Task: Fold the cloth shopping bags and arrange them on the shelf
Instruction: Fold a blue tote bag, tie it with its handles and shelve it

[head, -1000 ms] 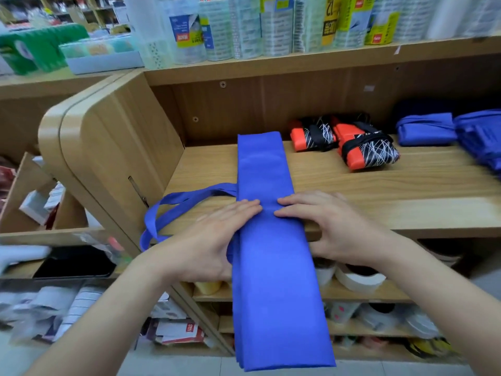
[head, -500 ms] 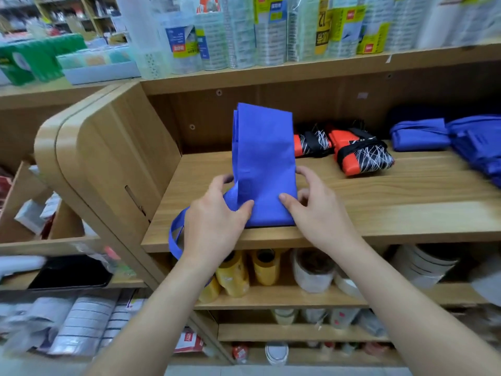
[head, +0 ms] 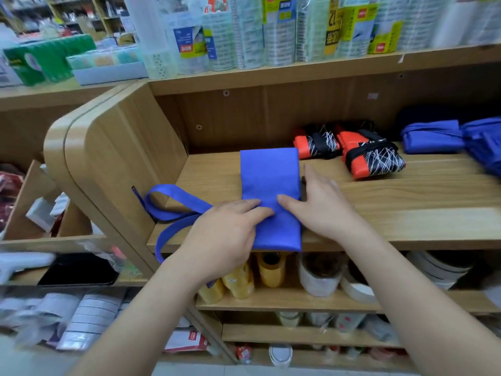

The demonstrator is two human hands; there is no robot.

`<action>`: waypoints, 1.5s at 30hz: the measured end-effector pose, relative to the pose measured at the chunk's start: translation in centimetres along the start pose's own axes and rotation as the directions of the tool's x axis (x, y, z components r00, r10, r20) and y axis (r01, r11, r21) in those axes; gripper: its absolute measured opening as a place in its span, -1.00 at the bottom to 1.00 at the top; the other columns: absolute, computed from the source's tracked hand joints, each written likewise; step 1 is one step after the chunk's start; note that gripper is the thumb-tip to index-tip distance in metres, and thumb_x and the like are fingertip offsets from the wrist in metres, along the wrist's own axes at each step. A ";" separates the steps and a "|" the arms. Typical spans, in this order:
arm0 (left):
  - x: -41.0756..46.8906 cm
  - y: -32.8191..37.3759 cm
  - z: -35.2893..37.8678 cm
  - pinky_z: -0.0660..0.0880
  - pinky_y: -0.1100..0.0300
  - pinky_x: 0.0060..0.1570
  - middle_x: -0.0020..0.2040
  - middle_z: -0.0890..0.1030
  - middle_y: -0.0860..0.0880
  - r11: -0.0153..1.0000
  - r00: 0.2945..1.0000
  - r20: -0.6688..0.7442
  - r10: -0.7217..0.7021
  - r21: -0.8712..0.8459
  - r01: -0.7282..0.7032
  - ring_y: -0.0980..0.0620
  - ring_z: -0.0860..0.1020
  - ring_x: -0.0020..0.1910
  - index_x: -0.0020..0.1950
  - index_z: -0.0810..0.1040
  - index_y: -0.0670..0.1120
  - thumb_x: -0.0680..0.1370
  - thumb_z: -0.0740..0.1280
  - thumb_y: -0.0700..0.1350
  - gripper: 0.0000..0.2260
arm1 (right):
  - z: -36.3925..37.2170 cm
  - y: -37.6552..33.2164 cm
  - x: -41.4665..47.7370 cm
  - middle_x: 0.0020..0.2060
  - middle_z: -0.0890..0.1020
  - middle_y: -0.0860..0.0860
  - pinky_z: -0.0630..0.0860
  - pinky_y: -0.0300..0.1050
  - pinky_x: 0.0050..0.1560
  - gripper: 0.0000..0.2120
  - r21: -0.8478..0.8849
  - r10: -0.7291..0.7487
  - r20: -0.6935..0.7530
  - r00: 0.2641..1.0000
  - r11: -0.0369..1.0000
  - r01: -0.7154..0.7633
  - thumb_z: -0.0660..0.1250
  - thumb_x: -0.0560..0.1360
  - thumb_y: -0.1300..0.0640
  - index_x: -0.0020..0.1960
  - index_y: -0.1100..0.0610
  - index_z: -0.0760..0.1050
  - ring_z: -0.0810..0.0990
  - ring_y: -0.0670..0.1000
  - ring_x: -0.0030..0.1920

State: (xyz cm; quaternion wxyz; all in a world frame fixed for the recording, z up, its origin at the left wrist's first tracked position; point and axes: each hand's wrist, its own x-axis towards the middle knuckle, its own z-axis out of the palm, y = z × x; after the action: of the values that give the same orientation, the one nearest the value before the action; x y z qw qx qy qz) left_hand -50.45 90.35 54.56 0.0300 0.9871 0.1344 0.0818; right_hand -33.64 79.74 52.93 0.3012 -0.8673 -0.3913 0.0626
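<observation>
Two: left hand (head: 225,234), right hand (head: 322,210) | fingers (head: 244,206) straight, pressing | rectangular blue cloth bag (head: 271,180)

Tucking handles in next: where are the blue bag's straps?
Head view: the straps lie left of the folded blue bag, beside the left hand, drooping over the shelf edge.

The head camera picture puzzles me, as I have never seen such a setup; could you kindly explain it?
There is no machine: a person wears one wide-angle camera on the head, looking down at their own bare hands. The left hand and right hand lie flat on a folded blue bag resting on a wooden shelf; neither grips it. The bag's handles trail left, past the shelf's edge. Further back lie two folded orange and black bags and, to the right, other blue bags, folded too. The shelf below holds rolls of tape.
</observation>
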 end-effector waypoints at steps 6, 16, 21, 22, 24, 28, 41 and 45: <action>-2.4 0.9 -0.2 0.20 0.01 0.45 0.46 0.39 0.01 0.997 0.996 0.030 0.082 -0.001 -0.082 0.01 0.37 0.40 0.43 0.40 0.10 0.57 0.07 0.09 -0.56 | -0.2 -0.9 2.5 0.32 0.48 0.00 0.42 0.06 0.32 -0.19 0.455 0.027 0.018 0.999 0.890 -0.033 0.51 0.42 0.05 0.53 -0.10 0.15 0.48 0.07 0.29; -1.4 -0.3 0.2 0.25 0.27 0.37 0.40 0.47 0.10 0.984 0.997 -0.045 0.058 -0.164 -0.064 0.08 0.40 0.38 0.43 0.45 0.07 0.38 0.31 -0.33 -0.36 | 0.6 -0.5 1.8 0.15 0.47 0.02 0.44 -0.01 0.21 -0.61 0.513 -0.029 -0.085 0.996 0.855 0.069 0.33 0.48 0.28 0.21 -0.03 0.33 0.47 0.06 0.16; -0.3 -1.1 -0.8 0.51 0.19 -0.04 -0.10 0.68 0.17 0.847 0.988 -0.016 -0.154 -0.518 0.124 0.19 0.60 -0.07 0.00 0.67 0.12 0.39 0.54 -0.13 -0.76 | 0.2 -0.5 0.8 -0.01 0.55 -0.03 0.50 -0.22 -0.11 -0.58 0.794 0.043 -0.056 0.997 0.608 0.019 0.26 0.43 0.41 0.03 -0.10 0.48 0.50 -0.06 -0.10; 0.1 -1.0 -1.0 0.52 0.18 -0.10 -0.16 0.68 0.12 0.777 0.984 -0.003 -0.177 -0.614 0.138 0.16 0.60 -0.14 -0.05 0.68 0.08 0.38 0.57 -0.04 -0.82 | 0.0 -0.5 0.8 -0.06 0.57 -0.05 0.49 -0.26 -0.19 -0.58 0.819 0.063 -0.044 0.997 0.573 0.000 0.25 0.40 0.41 -0.02 -0.11 0.51 0.51 -0.08 -0.15; 0.9 -0.8 -1.0 0.50 0.27 -0.24 -0.20 0.68 0.05 0.669 0.964 -0.024 -0.265 -0.724 0.166 0.11 0.60 -0.21 -0.11 0.67 0.04 0.36 0.56 0.05 -0.81 | -0.2 -0.6 0.7 -0.13 0.61 -0.06 0.46 -0.25 -0.26 -0.58 0.844 0.099 -0.023 0.995 0.535 -0.033 0.21 0.37 0.40 -0.10 -0.11 0.57 0.51 -0.08 -0.21; 2.6 0.4 -0.2 0.53 0.33 -0.17 -0.12 0.67 0.15 0.628 0.882 -0.111 -0.458 -0.742 0.234 0.22 0.61 -0.13 0.04 0.56 0.08 0.40 0.49 0.14 -0.71 | -0.5 -0.9 0.3 -0.22 0.68 -0.02 0.49 -0.14 -0.24 -0.65 0.889 0.117 -0.012 0.993 0.457 -0.043 0.14 0.43 0.28 -0.17 -0.07 0.62 0.57 -0.06 -0.26; 3.5 2.0 0.3 0.53 0.14 0.05 0.04 0.62 0.14 0.727 0.929 0.023 -0.370 -0.615 0.305 0.08 0.59 0.05 0.37 0.33 0.07 0.52 0.29 0.26 -0.50 | 0.9 -1.6 -0.8 -0.24 0.51 -0.21 0.33 -0.45 -0.14 -0.87 0.695 0.150 -0.437 0.887 0.682 0.228 0.21 0.62 0.02 -0.05 0.03 0.45 0.45 -0.33 -0.20; 3.3 1.7 0.0 0.51 0.27 0.04 0.04 0.67 0.18 0.488 0.940 0.141 -0.310 -0.825 0.285 0.23 0.61 0.02 0.20 0.54 0.07 0.49 0.40 0.16 -0.66 | 0.9 -1.6 -1.2 -0.19 0.57 -0.22 0.34 -0.43 -0.06 -0.81 0.666 0.094 -0.506 0.857 0.675 0.319 0.15 0.57 0.12 -0.04 0.07 0.54 0.49 -0.28 -0.13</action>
State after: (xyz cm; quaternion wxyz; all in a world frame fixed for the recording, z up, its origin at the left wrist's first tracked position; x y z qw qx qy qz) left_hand -46.91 89.62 55.25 0.5076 0.8128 0.2478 0.1424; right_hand -35.79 80.12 52.95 0.7152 -0.6323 -0.2959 -0.0334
